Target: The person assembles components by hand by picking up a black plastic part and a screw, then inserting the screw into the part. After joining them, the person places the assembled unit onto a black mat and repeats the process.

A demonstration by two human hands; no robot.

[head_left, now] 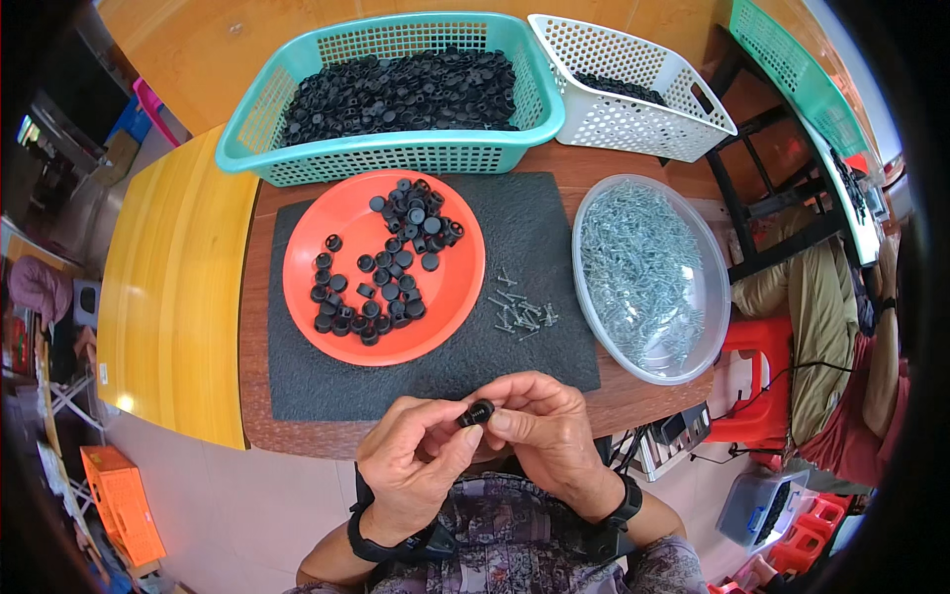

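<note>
A small black round plastic cap (pixel 476 413) is pinched between the fingertips of both hands, just in front of the table's near edge. My left hand (pixel 411 455) grips it from the left with thumb and forefinger. From the other side my right hand (pixel 549 431) has its thumb pressed close against it. Beyond them, an orange plate (pixel 450 312) holds many similar black caps (pixel 381 297). A loose group of small metal screws (pixel 524 314) lies on the dark mat (pixel 534 223) right of the plate.
Behind the mat stand a green basket (pixel 396 158) and a white basket (pixel 643 134), both with black parts. A clear tub (pixel 727 297) of screws sits at the right. Yellow panel (pixel 178 287) at left; red stool (pixel 757 366) and another person's arm (pixel 881 366) at right.
</note>
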